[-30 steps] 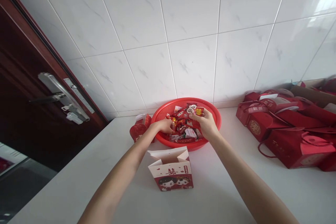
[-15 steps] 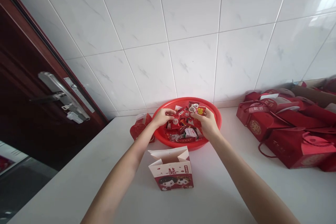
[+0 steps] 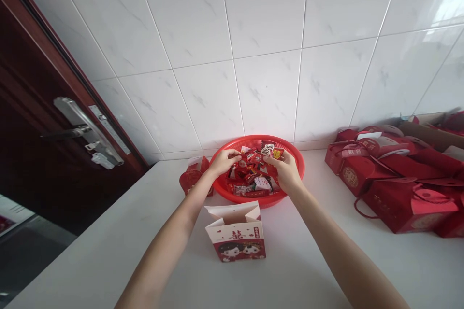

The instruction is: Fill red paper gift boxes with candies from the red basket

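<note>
My right hand (image 3: 287, 171) pinching sweets (image 3: 268, 149), my left hand (image 3: 222, 162) over the basket (image 3: 232, 197), whether gripping I cannot tell, carton (image 3: 239, 247) hiding its floor, red boxes (image 3: 391, 207) cut off at right

Your right hand (image 3: 286, 169) partly covers the packets (image 3: 268, 149) it holds; can't tell if your left hand (image 3: 224, 162) grips anything. Print on wrapped sweets (image 3: 263, 183) too small. Door (image 3: 32, 140), red boxes (image 3: 409, 203) cropped left, right; forearms (image 3: 337, 236) cut near.

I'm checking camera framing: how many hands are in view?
2: the left hand over the left side of the red basket, the right hand over its right side. No others show.
</note>
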The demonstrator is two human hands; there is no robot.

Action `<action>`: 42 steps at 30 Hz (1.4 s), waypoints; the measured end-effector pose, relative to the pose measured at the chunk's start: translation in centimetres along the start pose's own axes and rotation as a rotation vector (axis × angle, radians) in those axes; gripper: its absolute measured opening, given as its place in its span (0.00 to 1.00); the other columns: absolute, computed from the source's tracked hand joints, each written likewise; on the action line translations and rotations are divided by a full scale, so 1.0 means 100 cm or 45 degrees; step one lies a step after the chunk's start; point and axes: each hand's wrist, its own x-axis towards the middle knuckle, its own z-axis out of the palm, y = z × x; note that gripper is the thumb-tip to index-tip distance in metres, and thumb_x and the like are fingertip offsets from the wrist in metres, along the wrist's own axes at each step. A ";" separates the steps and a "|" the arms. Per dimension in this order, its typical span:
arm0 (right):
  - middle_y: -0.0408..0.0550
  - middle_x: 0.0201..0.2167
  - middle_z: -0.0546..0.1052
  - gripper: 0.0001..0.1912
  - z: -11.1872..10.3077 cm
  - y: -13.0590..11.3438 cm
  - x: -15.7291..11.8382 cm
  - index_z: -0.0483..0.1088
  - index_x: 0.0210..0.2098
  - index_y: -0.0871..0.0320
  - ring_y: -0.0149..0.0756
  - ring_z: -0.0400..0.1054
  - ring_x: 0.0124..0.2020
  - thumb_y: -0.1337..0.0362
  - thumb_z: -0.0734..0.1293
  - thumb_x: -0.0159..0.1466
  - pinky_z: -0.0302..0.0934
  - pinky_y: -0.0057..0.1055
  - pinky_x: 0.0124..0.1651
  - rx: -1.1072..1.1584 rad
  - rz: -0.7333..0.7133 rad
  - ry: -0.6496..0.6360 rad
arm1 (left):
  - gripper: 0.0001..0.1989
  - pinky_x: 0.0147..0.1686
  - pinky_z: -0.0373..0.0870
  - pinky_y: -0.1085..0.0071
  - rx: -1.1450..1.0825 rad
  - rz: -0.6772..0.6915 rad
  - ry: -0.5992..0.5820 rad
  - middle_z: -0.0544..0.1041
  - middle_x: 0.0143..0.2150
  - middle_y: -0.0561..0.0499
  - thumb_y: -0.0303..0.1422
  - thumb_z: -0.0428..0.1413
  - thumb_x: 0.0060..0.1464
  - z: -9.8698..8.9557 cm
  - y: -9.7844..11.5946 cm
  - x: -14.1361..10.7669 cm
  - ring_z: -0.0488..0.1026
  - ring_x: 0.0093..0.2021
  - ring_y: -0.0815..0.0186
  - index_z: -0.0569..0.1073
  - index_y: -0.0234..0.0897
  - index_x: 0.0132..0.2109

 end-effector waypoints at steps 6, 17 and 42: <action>0.46 0.30 0.82 0.17 0.000 -0.001 0.000 0.71 0.33 0.56 0.44 0.78 0.33 0.67 0.77 0.45 0.76 0.40 0.36 0.005 -0.012 -0.007 | 0.17 0.39 0.68 0.68 -0.106 0.130 0.215 0.77 0.34 0.51 0.47 0.60 0.48 -0.001 0.013 -0.012 0.72 0.34 0.65 0.73 0.36 0.35; 0.46 0.35 0.82 0.21 0.016 -0.016 -0.023 0.73 0.38 0.56 0.43 0.78 0.37 0.59 0.80 0.47 0.76 0.39 0.38 -0.109 -0.118 -0.270 | 0.12 0.41 0.67 0.71 -0.033 0.136 0.285 0.77 0.39 0.50 0.43 0.54 0.59 0.003 0.054 -0.069 0.72 0.40 0.64 0.72 0.38 0.39; 0.43 0.30 0.79 0.14 0.035 -0.033 -0.058 0.72 0.38 0.54 0.36 0.72 0.27 0.58 0.75 0.56 0.68 0.30 0.28 -0.552 -0.280 -0.338 | 0.22 0.46 0.72 0.70 -0.054 0.216 0.165 0.78 0.49 0.50 0.48 0.62 0.56 0.019 0.095 -0.099 0.75 0.49 0.60 0.71 0.43 0.52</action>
